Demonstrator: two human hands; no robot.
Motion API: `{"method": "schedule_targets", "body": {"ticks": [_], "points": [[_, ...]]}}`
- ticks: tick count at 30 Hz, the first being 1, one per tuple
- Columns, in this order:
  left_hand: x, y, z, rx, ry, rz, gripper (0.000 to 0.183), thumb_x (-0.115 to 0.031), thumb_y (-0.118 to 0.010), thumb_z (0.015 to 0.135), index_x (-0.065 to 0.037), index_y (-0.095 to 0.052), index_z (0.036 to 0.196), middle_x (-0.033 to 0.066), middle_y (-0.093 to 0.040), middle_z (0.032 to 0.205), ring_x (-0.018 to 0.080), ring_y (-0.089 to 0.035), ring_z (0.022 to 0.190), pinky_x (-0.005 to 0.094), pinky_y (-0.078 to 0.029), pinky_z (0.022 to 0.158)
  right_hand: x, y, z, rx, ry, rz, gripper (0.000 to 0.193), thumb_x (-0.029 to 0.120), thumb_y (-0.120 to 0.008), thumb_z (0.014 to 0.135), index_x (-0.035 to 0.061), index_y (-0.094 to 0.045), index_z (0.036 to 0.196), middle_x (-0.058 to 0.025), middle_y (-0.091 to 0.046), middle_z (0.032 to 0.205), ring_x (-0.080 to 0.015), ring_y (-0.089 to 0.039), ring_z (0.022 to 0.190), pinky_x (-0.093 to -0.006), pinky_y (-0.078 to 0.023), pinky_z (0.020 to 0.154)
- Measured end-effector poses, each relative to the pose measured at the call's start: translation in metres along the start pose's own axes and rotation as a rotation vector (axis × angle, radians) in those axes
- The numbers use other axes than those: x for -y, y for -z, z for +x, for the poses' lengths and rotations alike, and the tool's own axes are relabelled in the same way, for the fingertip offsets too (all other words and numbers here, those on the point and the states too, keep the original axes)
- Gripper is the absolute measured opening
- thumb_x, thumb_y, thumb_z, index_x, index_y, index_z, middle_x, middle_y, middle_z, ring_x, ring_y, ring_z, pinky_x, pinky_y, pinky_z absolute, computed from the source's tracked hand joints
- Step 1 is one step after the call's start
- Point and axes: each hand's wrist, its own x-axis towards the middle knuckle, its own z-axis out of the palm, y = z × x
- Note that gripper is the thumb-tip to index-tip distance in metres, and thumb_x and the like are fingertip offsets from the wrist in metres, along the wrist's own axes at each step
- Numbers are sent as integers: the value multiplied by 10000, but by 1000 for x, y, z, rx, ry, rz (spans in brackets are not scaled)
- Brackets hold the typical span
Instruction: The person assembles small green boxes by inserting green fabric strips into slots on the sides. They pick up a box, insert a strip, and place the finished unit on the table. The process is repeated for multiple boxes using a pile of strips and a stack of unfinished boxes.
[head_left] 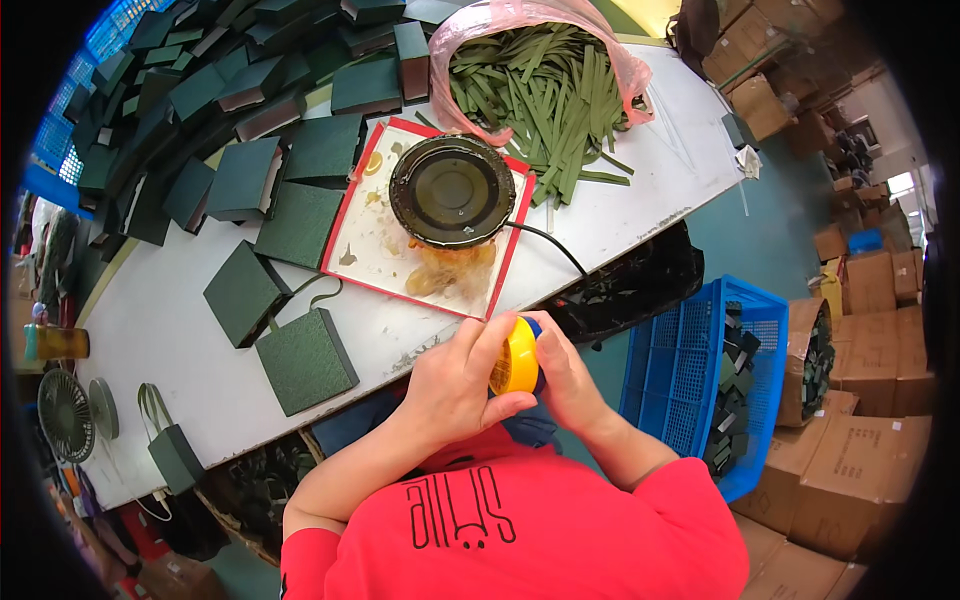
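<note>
Both my hands are closed round a round yellow-and-blue object (517, 358) in front of my chest, just off the table's near edge. It looks like a small tub or a roll, but its kind is not plain. My left hand (448, 385) grips the yellow side, with the thumb stretched along its lower edge. My right hand (568, 385) wraps the blue side. Beyond them a dark round pot (452, 192) with a stained rim sits on a red-edged board (350, 258) smeared with brownish residue. A dark green box (305, 360) lies left of my hands.
Dark green boxes (240, 180) crowd the far left of the white table (140, 325). A pink plastic bag (445, 75) spills green strips (550, 110). A black cable (550, 240) runs off the table. A blue crate (670, 350) and cartons (850, 470) stand at right; a fan (66, 415) at left.
</note>
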Motion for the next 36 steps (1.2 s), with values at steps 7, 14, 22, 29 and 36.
{"method": "schedule_targets", "body": {"ticks": [7, 14, 22, 29, 36], "points": [[1, -12, -16, -189, 285, -652, 751, -637, -361, 1004, -11, -365, 1418, 218, -609, 1153, 340, -651, 1004, 382, -502, 852, -4, -17, 12, -60, 521, -635, 761, 444, -775, 834, -4, -449, 1356, -195, -479, 1239, -335, -516, 1122, -385, -467, 948], [-10, -6, -22, -149, 724, -1085, 723, -653, -291, 1021, -72, -398, 1436, 122, -568, 1231, 192, -566, 1105, 315, -484, 884, 28, 2, 22, 215, 883, -1035, 840, 358, -890, 689, 60, -487, 1363, -167, -488, 1248, -361, -572, 1081, -435, -532, 896], [3, 34, -22, 10, 979, -1552, 715, -711, -233, 994, -149, -512, 1339, -9, -617, 947, 45, -460, 578, 199, -277, 436, 42, 23, 17, 148, 504, -741, 518, 105, -657, 860, 93, -504, 1355, -217, -462, 1332, -332, -542, 1150, -386, -453, 988], [-2, 23, -24, -38, 578, -987, 743, -704, -363, 976, -99, -437, 1401, 28, -613, 1038, 60, -523, 720, 210, -383, 555, 50, -1, 24, 167, 16, -628, 452, 249, -700, 895, 55, -504, 1253, -137, -523, 1160, -237, -577, 1013, -328, -490, 889], [-4, 19, -24, -32, 387, -826, 734, -658, -422, 988, -51, -414, 1400, 92, -616, 1142, 169, -598, 1003, 307, -474, 877, 36, -1, 26, 109, 165, -765, 453, 220, -708, 878, 68, -499, 1250, -142, -544, 1142, -263, -605, 982, -344, -503, 874]]}}
